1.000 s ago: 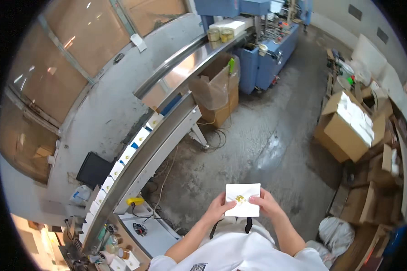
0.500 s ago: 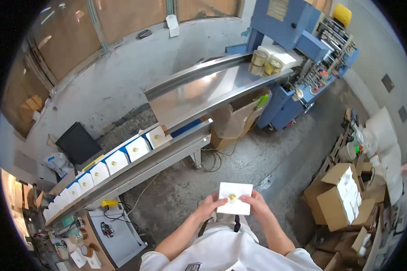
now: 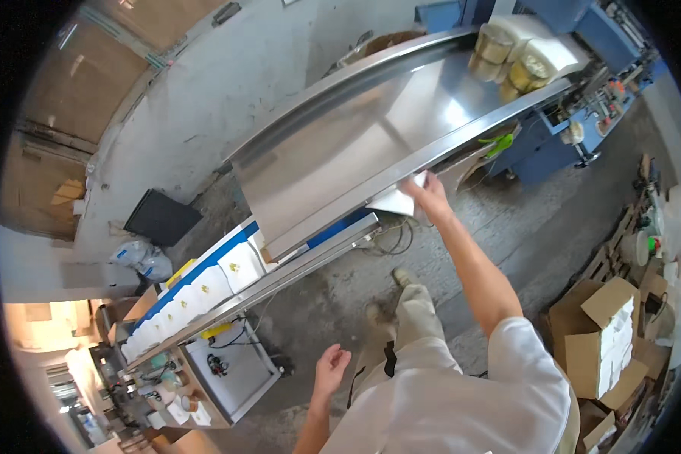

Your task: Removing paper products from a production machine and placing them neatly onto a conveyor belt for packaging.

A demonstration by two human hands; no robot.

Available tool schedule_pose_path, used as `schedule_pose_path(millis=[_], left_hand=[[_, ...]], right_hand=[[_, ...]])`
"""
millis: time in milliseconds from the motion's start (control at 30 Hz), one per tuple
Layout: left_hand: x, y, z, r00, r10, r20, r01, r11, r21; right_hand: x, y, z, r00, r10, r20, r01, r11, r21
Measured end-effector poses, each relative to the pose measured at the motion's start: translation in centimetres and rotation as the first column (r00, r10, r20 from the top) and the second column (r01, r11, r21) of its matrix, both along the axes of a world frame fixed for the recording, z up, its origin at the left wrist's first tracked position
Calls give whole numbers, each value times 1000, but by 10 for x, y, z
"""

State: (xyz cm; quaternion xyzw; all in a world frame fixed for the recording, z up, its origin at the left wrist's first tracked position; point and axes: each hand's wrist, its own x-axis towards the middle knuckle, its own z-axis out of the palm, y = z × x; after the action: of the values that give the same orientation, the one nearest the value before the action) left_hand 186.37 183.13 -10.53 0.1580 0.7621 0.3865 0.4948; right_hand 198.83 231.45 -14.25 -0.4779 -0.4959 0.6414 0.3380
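Observation:
My right hand (image 3: 430,198) reaches forward to the near edge of the steel chute (image 3: 340,159). It is closed on a white square stack of paper napkins (image 3: 393,203), partly hidden by the fingers and smeared by motion. My left hand (image 3: 331,369) hangs low in front of my body, its fingers loosely curled and apart from everything, with nothing in it. On the blue conveyor belt (image 3: 340,229) left of the chute's end, several white napkin stacks with small gold prints (image 3: 238,266) lie in a row.
A blue machine (image 3: 533,147) stands at the far right, with two gold-coloured rolls (image 3: 528,73) by the chute's upper end. Open cardboard boxes (image 3: 575,340) stand at the right. A light tray table (image 3: 231,371) with cables is below the conveyor, and a black panel (image 3: 161,217) leans by the wall.
Both hands held the napkin stack in front of my body. The left hand has let go; the right has carried the stack forward to the chute's edge. The view has shifted.

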Motion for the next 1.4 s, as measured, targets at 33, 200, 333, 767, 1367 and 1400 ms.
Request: schedule_pose_path(millis=[33, 200, 333, 767, 1367, 1400], left_hand=[[3, -2, 8, 999, 41, -26, -43, 997, -67], [34, 2, 8, 987, 113, -115, -127, 985, -118], [65, 22, 8, 986, 145, -78, -154, 982, -113], [95, 45, 20, 980, 158, -118, -182, 956, -229], [191, -159, 191, 762, 648, 21, -635, 739, 227], [201, -179, 200, 789, 596, 153, -604, 703, 377]], right_hand=[[-21, 10, -10, 1000, 1, -10, -1, 1000, 9], [-93, 58, -102, 972, 22, 235, -107, 928, 357], [-155, 39, -112, 978, 51, 202, -98, 968, 230], [-139, 20, -199, 985, 62, 162, -59, 998, -24], [68, -191, -141, 455, 817, 354, -797, 551, -247], [75, -203, -167, 283, 926, 252, -846, 364, -389]])
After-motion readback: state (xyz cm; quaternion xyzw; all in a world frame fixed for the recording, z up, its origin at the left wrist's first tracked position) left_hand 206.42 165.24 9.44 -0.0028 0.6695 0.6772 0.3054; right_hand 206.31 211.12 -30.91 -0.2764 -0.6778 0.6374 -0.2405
